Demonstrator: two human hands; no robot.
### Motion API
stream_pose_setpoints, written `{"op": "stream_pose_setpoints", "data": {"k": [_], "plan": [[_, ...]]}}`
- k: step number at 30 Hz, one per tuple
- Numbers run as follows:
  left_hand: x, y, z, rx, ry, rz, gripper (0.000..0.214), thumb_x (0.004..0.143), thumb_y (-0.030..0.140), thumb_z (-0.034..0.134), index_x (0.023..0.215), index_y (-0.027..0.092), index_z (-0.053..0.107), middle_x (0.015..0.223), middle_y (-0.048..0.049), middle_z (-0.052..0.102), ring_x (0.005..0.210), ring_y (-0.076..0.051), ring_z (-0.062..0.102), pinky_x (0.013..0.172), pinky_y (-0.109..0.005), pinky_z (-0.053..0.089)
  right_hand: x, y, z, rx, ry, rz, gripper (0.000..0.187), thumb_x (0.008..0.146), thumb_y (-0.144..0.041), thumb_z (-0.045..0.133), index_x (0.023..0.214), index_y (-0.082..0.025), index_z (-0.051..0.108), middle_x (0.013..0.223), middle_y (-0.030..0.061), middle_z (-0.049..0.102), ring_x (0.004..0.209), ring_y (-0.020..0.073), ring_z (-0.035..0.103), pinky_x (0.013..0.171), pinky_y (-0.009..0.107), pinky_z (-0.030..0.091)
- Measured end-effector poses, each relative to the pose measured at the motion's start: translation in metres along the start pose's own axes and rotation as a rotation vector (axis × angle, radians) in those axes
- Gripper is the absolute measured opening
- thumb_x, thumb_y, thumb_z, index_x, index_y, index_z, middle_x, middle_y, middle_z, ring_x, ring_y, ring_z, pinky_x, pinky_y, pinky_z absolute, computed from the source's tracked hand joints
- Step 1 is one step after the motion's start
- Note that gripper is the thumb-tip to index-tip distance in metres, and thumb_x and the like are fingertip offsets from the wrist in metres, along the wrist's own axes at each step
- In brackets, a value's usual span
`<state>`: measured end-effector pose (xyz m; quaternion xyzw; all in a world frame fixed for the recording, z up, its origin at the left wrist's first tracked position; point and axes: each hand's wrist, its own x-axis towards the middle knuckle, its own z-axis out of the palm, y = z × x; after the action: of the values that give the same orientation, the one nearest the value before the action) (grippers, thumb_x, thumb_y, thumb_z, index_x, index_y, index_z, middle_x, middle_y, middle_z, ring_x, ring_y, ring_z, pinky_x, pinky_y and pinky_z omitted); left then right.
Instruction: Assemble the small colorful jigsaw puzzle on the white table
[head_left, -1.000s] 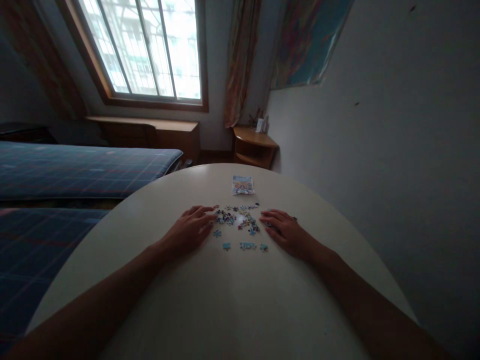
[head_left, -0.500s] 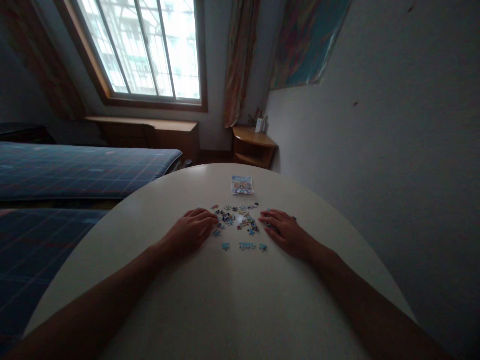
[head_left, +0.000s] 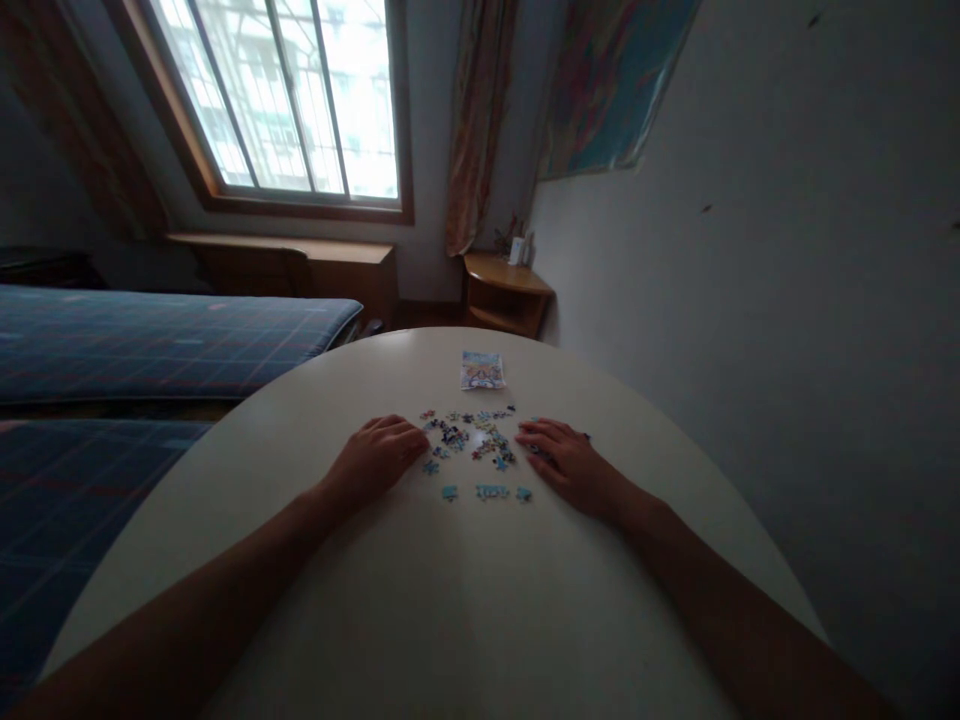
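A small heap of loose jigsaw pieces (head_left: 472, 438) lies on the round white table (head_left: 420, 610). My left hand (head_left: 375, 460) rests palm down at the heap's left edge, fingers lying flat and touching the nearest pieces. My right hand (head_left: 566, 462) rests palm down at the heap's right edge, fingers stretched over a few pieces. In front of the heap sit a single blue piece (head_left: 449, 492), a short joined blue strip (head_left: 492, 491) and another blue piece (head_left: 524, 494). A small printed picture card (head_left: 481, 370) lies beyond the heap.
A bed with a blue checked cover (head_left: 150, 340) stands to the left of the table. A wall (head_left: 750, 300) runs close along the right. A wooden corner shelf (head_left: 506, 290) and a window (head_left: 292, 100) are at the back.
My left hand's fingers have drawn back a little from the heap and curled slightly. The right hand has stayed where it was.
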<state>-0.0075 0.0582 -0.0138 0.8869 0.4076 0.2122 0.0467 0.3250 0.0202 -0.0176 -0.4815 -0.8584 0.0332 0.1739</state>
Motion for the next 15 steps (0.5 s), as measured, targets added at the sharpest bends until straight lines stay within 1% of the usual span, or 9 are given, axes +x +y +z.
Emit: {"op": "stream_pose_setpoints", "data": {"k": [4,7,11,13,15], "plan": [[0.002,0.000,0.004,-0.052,0.019,-0.046,0.017,0.092,0.022,0.052,0.096,0.023,0.069,0.098,-0.0051,0.074,0.098,-0.024,0.064,0.091,-0.039,0.049,0.000,-0.002,0.000,-0.013,0.024,-0.004,0.035,0.097,-0.028,0.046,0.128,-0.021,0.061,0.139,0.0100,0.058,0.134,0.0276,0.045,0.109,0.053,0.038],[0.003,-0.001,0.006,-0.107,0.038,-0.070,0.017,0.089,0.021,0.054,0.097,0.022,0.068,0.098,-0.0054,0.073,0.098,-0.023,0.064,0.090,-0.037,0.051,0.000,-0.004,-0.002,-0.023,0.038,-0.006,0.034,0.096,-0.028,0.049,0.127,-0.022,0.062,0.137,0.0089,0.059,0.133,0.0275,0.047,0.109,0.053,0.039],[0.000,-0.001,0.006,-0.185,0.064,-0.081,0.014,0.087,0.022,0.056,0.096,0.022,0.067,0.096,-0.0048,0.072,0.089,-0.020,0.067,0.083,-0.033,0.054,0.001,-0.004,-0.005,-0.027,0.083,-0.005,0.032,0.093,-0.027,0.054,0.123,-0.022,0.064,0.133,0.0085,0.062,0.130,0.0272,0.050,0.108,0.051,0.040],[-0.002,0.004,0.006,-0.220,0.080,-0.086,0.015,0.088,0.024,0.055,0.098,0.022,0.066,0.095,-0.0041,0.072,0.085,-0.019,0.068,0.079,-0.031,0.055,0.002,-0.006,-0.008,-0.016,0.109,-0.004,0.030,0.092,-0.025,0.055,0.120,-0.023,0.065,0.130,0.0085,0.064,0.125,0.0263,0.054,0.105,0.049,0.043],[-0.004,0.014,0.006,-0.274,0.116,-0.095,0.015,0.090,0.027,0.055,0.099,0.022,0.065,0.092,-0.0031,0.073,0.083,-0.018,0.069,0.079,-0.030,0.055,0.003,-0.013,-0.012,0.008,0.131,-0.023,0.026,0.092,-0.024,0.055,0.115,-0.024,0.067,0.123,0.0084,0.068,0.117,0.0251,0.059,0.100,0.048,0.046]]}}
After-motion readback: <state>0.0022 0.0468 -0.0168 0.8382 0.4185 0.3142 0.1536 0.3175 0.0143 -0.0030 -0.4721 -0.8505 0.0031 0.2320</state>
